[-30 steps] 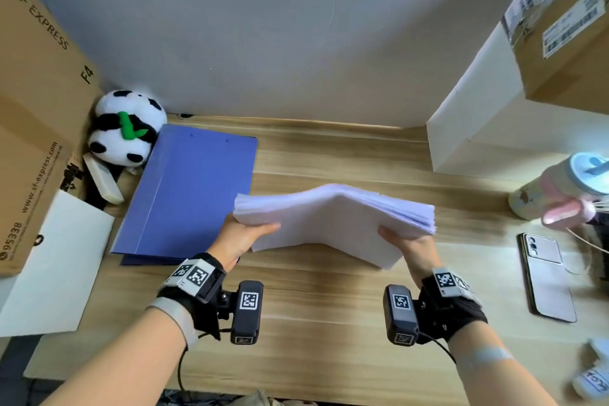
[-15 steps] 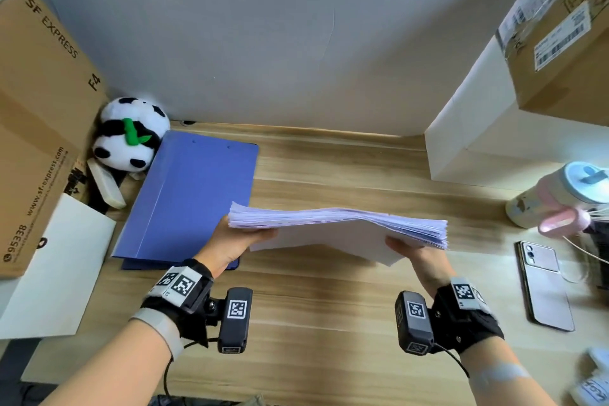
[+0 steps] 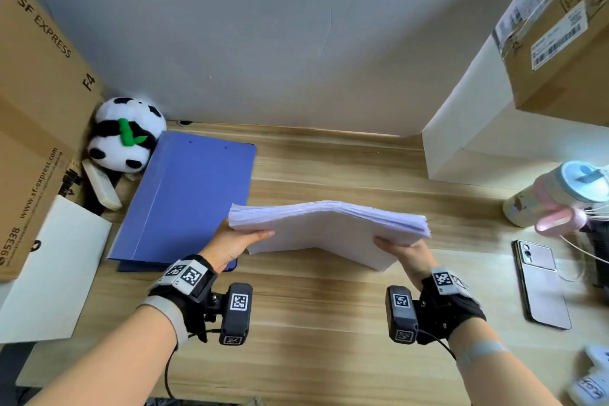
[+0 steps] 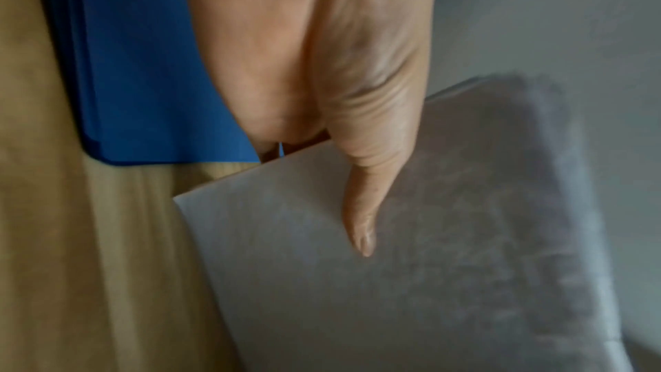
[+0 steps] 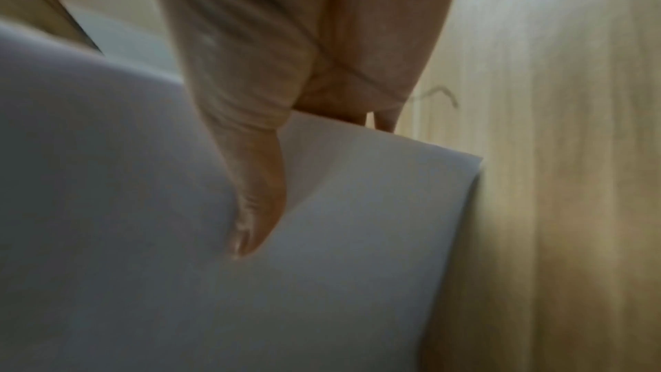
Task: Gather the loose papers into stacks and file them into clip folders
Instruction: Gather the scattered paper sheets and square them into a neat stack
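Note:
A thick stack of white papers [image 3: 329, 231] stands on its long edge above the wooden desk [image 3: 313, 323], tilted toward me. My left hand [image 3: 237, 241] grips its left end, thumb [image 4: 361, 219] across the near sheet [image 4: 411, 279]. My right hand [image 3: 405, 249] grips the right end, thumb [image 5: 257, 208] pressed on the paper [image 5: 143, 236]; the other fingers of both hands are hidden behind the stack. A closed blue clip folder [image 3: 188, 198] lies flat to the left, its corner [image 4: 161, 67] beside my left palm.
A panda plush [image 3: 125, 135] and a cardboard box [image 3: 36, 109] stand at the far left, with a white sheet [image 3: 49, 273] near them. A white box [image 3: 478, 142], a pastel bottle [image 3: 560, 194] and a phone [image 3: 540, 283] occupy the right side.
The stack has dropped lower toward the desk and tipped back so its near face shows again; both hands keep their hold on its ends.

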### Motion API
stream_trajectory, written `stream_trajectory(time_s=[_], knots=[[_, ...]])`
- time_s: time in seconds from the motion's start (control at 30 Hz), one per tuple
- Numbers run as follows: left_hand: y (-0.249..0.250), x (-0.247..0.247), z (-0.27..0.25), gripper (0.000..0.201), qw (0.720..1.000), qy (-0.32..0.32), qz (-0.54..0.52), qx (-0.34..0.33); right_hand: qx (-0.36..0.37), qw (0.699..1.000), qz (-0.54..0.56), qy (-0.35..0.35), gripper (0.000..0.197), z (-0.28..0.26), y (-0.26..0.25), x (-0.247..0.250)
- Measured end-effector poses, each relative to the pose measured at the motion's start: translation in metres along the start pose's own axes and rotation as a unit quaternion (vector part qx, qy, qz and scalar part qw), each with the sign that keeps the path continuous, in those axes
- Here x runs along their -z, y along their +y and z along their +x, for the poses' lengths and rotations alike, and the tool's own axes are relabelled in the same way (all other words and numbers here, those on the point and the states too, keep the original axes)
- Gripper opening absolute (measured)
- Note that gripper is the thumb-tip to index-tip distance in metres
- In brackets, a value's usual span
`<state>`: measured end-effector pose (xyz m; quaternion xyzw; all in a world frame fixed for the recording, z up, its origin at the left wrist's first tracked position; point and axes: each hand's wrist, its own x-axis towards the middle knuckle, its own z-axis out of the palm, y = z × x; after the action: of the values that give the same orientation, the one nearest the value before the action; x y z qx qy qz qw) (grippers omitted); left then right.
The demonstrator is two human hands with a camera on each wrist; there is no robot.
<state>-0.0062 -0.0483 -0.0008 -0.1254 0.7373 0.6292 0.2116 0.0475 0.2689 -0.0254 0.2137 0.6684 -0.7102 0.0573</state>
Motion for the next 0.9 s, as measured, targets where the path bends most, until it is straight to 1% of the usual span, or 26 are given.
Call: stream_trajectory(time_s=[0.03,0.07,0.13,0.17,0.2,0.23,0.27,0.3,0.33,0.37,0.4,0.43,0.47,0.53,0.57,0.6,0.63,0.67,0.77,0.83,0.87,0.9], knots=[[-0.002,-0.003,0.0,0.027,1.0,0.007,0.003,-0.003,-0.002,1.0,-0.009,0.009,0.033,0.001,-0.001,-0.001],[-0.002,-0.005,0.0,0.022,1.0,0.016,0.003,-0.006,-0.007,1.0,-0.002,0.021,0.03,0.002,-0.005,-0.003],[0.003,-0.009,-0.002,0.006,1.0,0.023,-0.003,-0.013,0.001,0.999,0.022,0.035,0.038,0.007,-0.017,-0.002],[0.006,-0.011,-0.001,0.003,1.0,0.02,-0.009,-0.018,0.014,0.998,0.029,0.045,0.032,0.01,-0.025,-0.001],[0.009,-0.011,0.0,0.004,0.999,0.019,-0.02,-0.022,0.03,0.998,0.029,0.056,0.018,0.011,-0.033,0.001],[0.011,-0.012,0.001,0.005,0.999,0.021,-0.037,-0.022,0.044,0.996,0.013,0.075,0.009,0.014,-0.04,0.002],[0.012,-0.012,0.001,0.006,0.998,0.02,-0.063,-0.019,0.05,0.993,-0.017,0.109,0.011,0.015,-0.044,0.003],[0.012,-0.013,0.0,0.007,0.996,0.022,-0.091,-0.013,0.056,0.987,-0.05,0.143,0.023,0.015,-0.045,0.005],[0.012,-0.015,-0.001,0.007,0.993,0.025,-0.118,-0.004,0.046,0.98,-0.072,0.181,0.043,0.016,-0.042,0.008],[0.011,-0.017,-0.003,0.007,0.99,0.032,-0.139,0.008,0.021,0.974,-0.069,0.215,0.062,0.015,-0.038,0.009],[0.011,-0.021,-0.004,0.007,0.986,0.036,-0.162,0.013,-0.009,0.971,-0.046,0.234,0.075,0.013,-0.033,0.007],[0.009,-0.025,-0.005,0.007,0.982,0.044,-0.185,0.019,-0.037,0.971,-0.015,0.235,0.078,0.009,-0.026,0.004],[0.007,-0.029,-0.006,0.007,0.976,0.049,-0.209,0.024,-0.066,0.974,0.026,0.216,0.068,0.005,-0.022,-0.002],[0.004,-0.04,-0.008,0.012,0.966,0.044,-0.251,0.042,-0.127,0.974,0.129,0.135,0.036,-0.005,-0.018,-0.022],[0.002,-0.045,-0.009,0.021,0.961,0.03,-0.272,0.047,-0.144,0.971,0.172,0.088,0.025,-0.007,-0.016,-0.031],[0.0,-0.05,-0.011,0.034,0.956,0.012,-0.287,0.053,-0.141,0.969,0.196,0.058,0.024,-0.009,-0.014,-0.039],[-0.002,-0.053,-0.011,0.046,0.955,-0.002,-0.291,0.059,-0.126,0.969,0.209,0.045,0.027,-0.009,-0.015,-0.044],[-0.002,-0.053,-0.012,0.051,0.959,-0.01,-0.277,0.065,-0.107,0.969,0.22,0.047,0.029,-0.007,-0.016,-0.045],[-0.002,-0.044,-0.011,0.045,0.972,-0.012,-0.215,0.09,-0.048,0.973,0.217,0.056,0.016,-0.006,-0.028,-0.038],[0.001,-0.032,-0.008,0.035,0.979,-0.002,-0.191,0.078,0.002,0.977,0.205,0.054,0.01,-0.007,-0.036,-0.03],[0.004,-0.026,-0.007,0.033,0.984,0.003,-0.168,0.065,0.023,0.978,0.204,0.044,0.011,-0.008,-0.04,-0.026],[0.007,-0.022,-0.005,0.034,0.99,0.004,-0.134,0.046,0.035,0.98,0.196,0.033,0.023,-0.009,-0.044,-0.022]])
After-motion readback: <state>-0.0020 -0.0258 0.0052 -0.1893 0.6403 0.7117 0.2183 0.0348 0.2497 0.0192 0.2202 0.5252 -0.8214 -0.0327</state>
